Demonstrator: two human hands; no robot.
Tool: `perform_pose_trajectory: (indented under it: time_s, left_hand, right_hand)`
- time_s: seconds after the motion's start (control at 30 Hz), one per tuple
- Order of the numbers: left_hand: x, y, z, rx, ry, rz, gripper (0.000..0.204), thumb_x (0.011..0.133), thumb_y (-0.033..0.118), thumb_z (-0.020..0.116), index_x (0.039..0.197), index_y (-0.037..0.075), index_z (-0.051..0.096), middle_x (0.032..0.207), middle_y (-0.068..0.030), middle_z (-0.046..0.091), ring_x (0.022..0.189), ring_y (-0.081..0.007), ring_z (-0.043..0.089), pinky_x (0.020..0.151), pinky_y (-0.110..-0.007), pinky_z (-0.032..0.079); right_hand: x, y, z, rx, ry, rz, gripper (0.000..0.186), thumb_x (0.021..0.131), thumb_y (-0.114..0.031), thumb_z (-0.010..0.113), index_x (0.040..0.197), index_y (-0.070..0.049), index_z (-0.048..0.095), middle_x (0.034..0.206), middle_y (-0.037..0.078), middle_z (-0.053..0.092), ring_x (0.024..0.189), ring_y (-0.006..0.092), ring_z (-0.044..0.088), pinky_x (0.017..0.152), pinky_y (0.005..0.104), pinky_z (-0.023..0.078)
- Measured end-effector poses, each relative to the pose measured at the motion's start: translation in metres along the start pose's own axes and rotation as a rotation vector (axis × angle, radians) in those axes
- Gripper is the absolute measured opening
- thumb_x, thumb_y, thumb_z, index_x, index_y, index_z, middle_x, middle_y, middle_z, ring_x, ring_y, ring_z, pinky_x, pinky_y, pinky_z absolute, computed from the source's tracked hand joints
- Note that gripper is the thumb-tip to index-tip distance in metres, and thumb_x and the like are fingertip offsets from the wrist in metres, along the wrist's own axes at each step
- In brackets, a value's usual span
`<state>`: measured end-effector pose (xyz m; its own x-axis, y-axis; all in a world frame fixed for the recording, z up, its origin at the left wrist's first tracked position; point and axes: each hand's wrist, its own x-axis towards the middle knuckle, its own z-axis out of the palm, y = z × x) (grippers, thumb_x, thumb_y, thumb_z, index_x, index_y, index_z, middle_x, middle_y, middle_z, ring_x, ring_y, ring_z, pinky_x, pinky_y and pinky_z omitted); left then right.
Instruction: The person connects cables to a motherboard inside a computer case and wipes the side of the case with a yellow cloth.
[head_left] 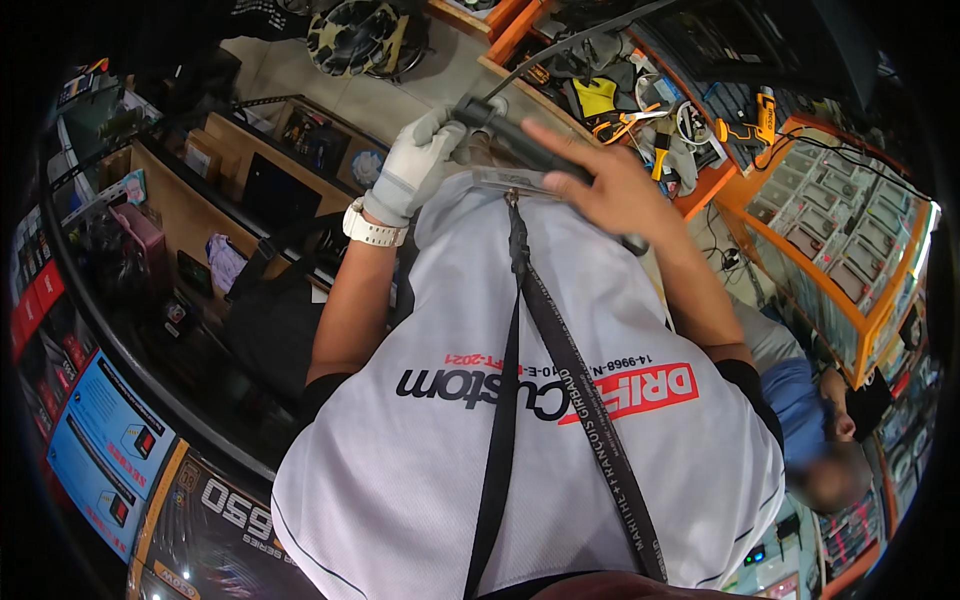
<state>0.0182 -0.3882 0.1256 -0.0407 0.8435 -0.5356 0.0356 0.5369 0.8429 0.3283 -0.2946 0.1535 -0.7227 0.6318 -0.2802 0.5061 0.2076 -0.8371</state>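
My left hand (412,170), in a white and grey work glove, is closed at the near-left end of a long black bar-like object (535,150). The object slants down to the right across the front of my body, and its exact kind I cannot make out. A thin black cable or rod rises from its left end toward the upper right. My bare right hand (610,185) lies over the bar's right part, fingers stretched and apart, slightly blurred; whether it touches the bar I cannot tell. A clear badge holder (515,181) on a black lanyard hangs just below the bar.
To the left stands a dark-framed case (225,180) with boxes and small goods. Ahead right, an orange-edged bench holds cutters (630,122), a yellow drill-like tool (755,122) and cables. A glass display case (840,220) stands right; a person in blue (795,410) is behind it.
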Motion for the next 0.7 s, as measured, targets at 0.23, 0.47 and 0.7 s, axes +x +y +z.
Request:
perform_pose_trajectory:
  time_s: [0.23,0.47,0.7]
  left_hand:
    - [0.002,0.005,0.000,-0.008,-0.050,0.035,0.039,0.117,0.017,0.054,0.145,-0.005,0.070,0.090,0.0032,0.060,0.082,-0.0076,0.057,0.096,-0.028,0.060]
    - [0.006,-0.006,-0.003,-0.045,-0.074,0.101,0.044,0.116,0.015,0.053,0.150,-0.008,0.068,0.090,0.0052,0.053,0.081,-0.0066,0.051,0.099,-0.029,0.059]
    - [0.004,0.008,0.001,-0.155,-0.076,0.070,0.046,0.116,0.017,0.055,0.151,-0.011,0.065,0.093,0.0064,0.053,0.083,-0.0052,0.052,0.109,-0.034,0.057]
  right_hand:
    - [-0.002,0.009,0.004,0.029,-0.002,-0.117,0.069,0.109,-0.029,0.076,0.173,-0.040,0.053,0.092,0.010,0.085,0.057,0.0236,0.064,0.079,0.0385,0.061]
    - [-0.005,0.011,-0.013,0.076,-0.053,-0.123,0.069,0.108,-0.022,0.078,0.173,-0.021,0.055,0.170,0.012,0.063,0.157,0.0249,0.060,0.126,0.0345,0.046]
    - [-0.004,0.049,-0.034,-0.246,0.288,0.031,0.067,0.108,-0.039,0.074,0.171,-0.050,0.051,0.120,0.023,0.083,0.092,0.0443,0.081,0.090,0.0535,0.065]
